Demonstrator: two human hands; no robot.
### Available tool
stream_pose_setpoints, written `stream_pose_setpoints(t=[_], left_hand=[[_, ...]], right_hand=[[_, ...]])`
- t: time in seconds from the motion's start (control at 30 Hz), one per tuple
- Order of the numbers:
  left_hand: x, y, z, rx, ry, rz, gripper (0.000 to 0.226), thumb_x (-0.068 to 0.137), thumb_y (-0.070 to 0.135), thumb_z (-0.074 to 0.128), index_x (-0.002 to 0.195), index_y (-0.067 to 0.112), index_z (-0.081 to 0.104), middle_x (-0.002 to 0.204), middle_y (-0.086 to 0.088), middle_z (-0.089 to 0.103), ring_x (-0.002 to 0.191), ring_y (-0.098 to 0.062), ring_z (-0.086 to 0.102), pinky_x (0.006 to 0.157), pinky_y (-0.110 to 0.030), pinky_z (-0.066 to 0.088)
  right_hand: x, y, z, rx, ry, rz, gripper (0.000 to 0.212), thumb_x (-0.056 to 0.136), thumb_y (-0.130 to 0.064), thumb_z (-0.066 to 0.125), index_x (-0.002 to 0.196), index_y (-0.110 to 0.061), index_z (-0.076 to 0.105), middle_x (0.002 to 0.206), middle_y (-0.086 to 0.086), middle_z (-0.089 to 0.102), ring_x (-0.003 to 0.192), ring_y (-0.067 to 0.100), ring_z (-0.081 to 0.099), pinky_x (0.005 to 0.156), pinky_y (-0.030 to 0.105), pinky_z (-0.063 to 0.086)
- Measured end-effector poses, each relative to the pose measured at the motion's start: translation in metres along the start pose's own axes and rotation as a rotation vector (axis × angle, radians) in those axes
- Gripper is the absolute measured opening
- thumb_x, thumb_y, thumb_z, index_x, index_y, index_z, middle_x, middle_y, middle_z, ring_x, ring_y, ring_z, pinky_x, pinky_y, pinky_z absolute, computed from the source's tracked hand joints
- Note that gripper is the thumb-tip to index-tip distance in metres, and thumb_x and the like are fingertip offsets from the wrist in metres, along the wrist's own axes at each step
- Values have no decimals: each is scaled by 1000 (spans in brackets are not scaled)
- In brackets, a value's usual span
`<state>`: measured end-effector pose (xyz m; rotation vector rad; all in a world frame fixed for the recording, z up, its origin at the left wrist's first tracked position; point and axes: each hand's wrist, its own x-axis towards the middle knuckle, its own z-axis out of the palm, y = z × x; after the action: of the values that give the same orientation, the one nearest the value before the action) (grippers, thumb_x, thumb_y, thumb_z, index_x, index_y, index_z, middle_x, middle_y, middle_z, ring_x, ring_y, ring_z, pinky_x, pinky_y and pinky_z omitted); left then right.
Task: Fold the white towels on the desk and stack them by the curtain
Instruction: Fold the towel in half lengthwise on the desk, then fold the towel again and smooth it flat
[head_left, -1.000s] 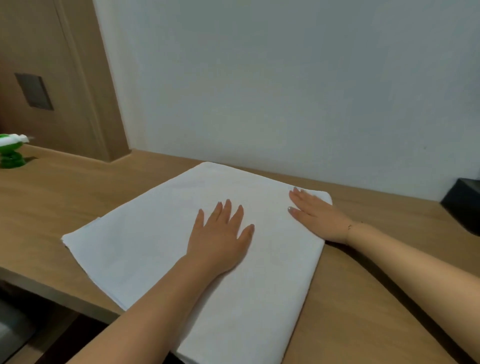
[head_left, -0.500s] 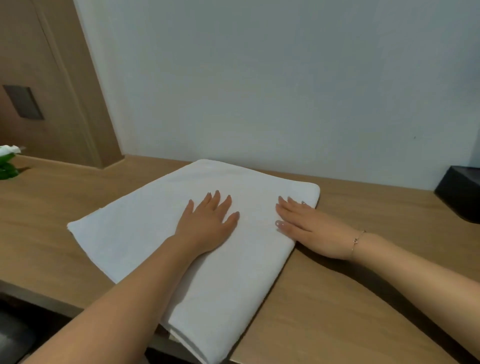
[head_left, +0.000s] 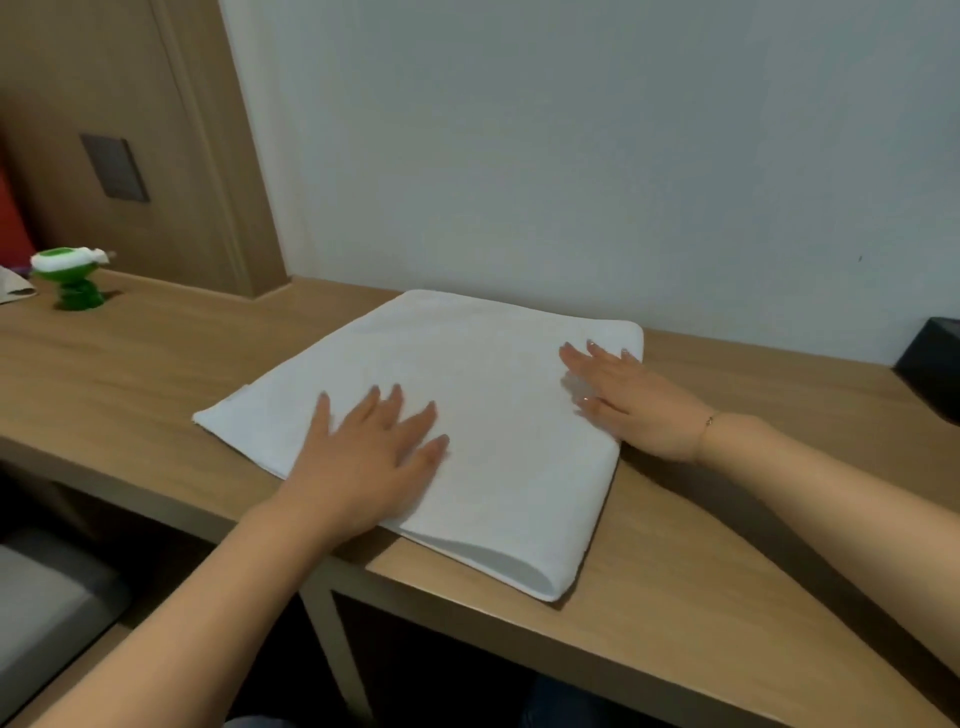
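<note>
The white towel (head_left: 467, 415) lies in the centre of the frame on the desk (head_left: 727, 597), already folded at least 1 time; more folding and the stacking seem left, and no curtain is visible. The left hand (head_left: 369, 457) and the right hand (head_left: 628, 400) press flat on it, fingers straight and spread.

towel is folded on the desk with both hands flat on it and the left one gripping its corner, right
Not quite. The head view shows the left hand flat on the towel, fingers spread, gripping nothing. The right hand also lies flat, near the far right corner, on the desk.
</note>
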<state>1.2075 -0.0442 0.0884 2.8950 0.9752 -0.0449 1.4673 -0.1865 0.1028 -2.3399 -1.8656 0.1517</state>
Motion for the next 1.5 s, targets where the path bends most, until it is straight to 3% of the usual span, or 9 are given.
stream_pose_setpoints(t=[0.13, 0.37, 0.53, 0.7, 0.87, 1.03, 1.3, 1.4, 1.5], left_hand=[[-3, -12, 11, -38, 17, -70, 60, 94, 65, 6, 151, 49, -3, 162, 11, -13, 150, -12, -13, 120, -49, -9], [1, -13, 15, -12, 53, -85, 59, 96, 63, 7, 152, 46, -4, 163, 8, -12, 150, -15, -11, 119, -49, -7], [-1, -12, 15, -25, 56, -94, 59, 98, 61, 7, 153, 43, -3, 164, 5, -11, 150, -17, -11, 119, -51, -7], [-10, -7, 5, -131, -36, -180, 60, 100, 58, 21, 155, 38, 7, 164, 3, -7, 151, -18, -10, 117, -54, -8], [-53, -32, 2, -630, -2, 7, 61, 87, 74, 40, 139, 43, 44, 161, 15, 18, 148, -1, 6, 118, -39, -10], [-82, -88, 18, -283, 138, 71, 85, 61, 95, 35, 137, 60, 29, 152, 32, 9, 144, 8, -1, 117, -46, -17], [-94, -120, 18, -100, 396, 62, 61, 85, 30, 72, 136, 49, 44, 141, 19, 46, 129, -9, 35, 101, -33, 14], [-102, -125, 16, -61, 490, 106, 52, 88, 6, 66, 125, 43, 58, 125, 16, 60, 112, -9, 45, 90, -29, 17], [-111, -131, 12, -75, 537, 151, 55, 82, 2, 72, 107, 50, 61, 108, 32, 59, 101, 1, 44, 89, -29, 18]], right_hand=[[-37, -82, 1, 201, -127, -182, 62, 103, -44, 25, 154, -25, -1, 153, -22, -8, 137, -9, -14, 99, -2, -16], [-61, -114, 33, -66, -222, -170, 83, 85, -73, 6, 149, -29, -23, 153, -16, -31, 140, -1, -28, 117, 23, -13], [-63, -115, 31, -52, -216, -171, 92, 74, -79, 3, 149, -31, -23, 153, -18, -31, 138, -4, -30, 109, 16, -18], [-82, -99, 25, -71, -273, -281, 102, 79, -84, 29, 148, -32, -24, 152, -23, -33, 135, -9, -32, 118, 23, -13], [-105, -87, 28, -88, -210, -324, 98, 84, -74, 46, 148, -37, -19, 151, -28, -29, 136, -12, -28, 116, 17, -14], [-125, -92, 37, -67, -95, -278, 79, 89, -74, 29, 149, -41, -11, 152, -31, -21, 138, -13, -21, 117, 15, -8], [-135, -89, 41, 24, 240, -266, 58, 95, -66, 16, 137, -43, 49, 140, -28, 46, 128, -7, 43, 101, 15, 41], [-139, -81, 28, 238, 141, -197, 48, 89, -73, 22, 126, -59, 49, 128, -39, 51, 117, -14, 50, 96, 10, 42], [-135, -69, 12, 442, -12, -136, 45, 85, -73, 37, 105, -46, 67, 100, -19, 69, 88, 3, 63, 76, 22, 47]])
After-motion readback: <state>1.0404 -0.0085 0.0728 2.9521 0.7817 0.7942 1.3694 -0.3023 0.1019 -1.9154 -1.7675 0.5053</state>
